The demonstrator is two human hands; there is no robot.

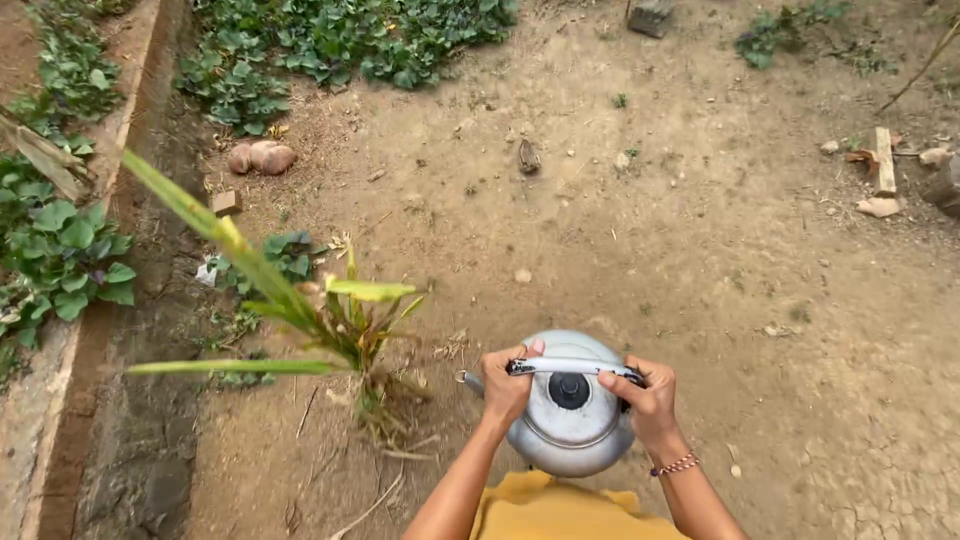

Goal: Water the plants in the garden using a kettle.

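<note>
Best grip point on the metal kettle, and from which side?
Take the kettle by its handle, coming from above. The handle arches level over the black lid knob, leaving room for fingers under it. The left hand and right hand already grip its two ends. The round, smooth body offers no hold.

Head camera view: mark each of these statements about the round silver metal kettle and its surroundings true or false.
1. Both hands grip the round silver metal kettle by its handle. True: the left hand and the right hand each hold one end.
2. The kettle has a red lid knob. False: the knob is black.
3. A young green plant with long leaves grows to the left of the kettle. True.
4. The ground is paved with tiles. False: it is bare dry soil.
5. A beaded bracelet sits on the left wrist. False: it is on the right wrist.
</note>
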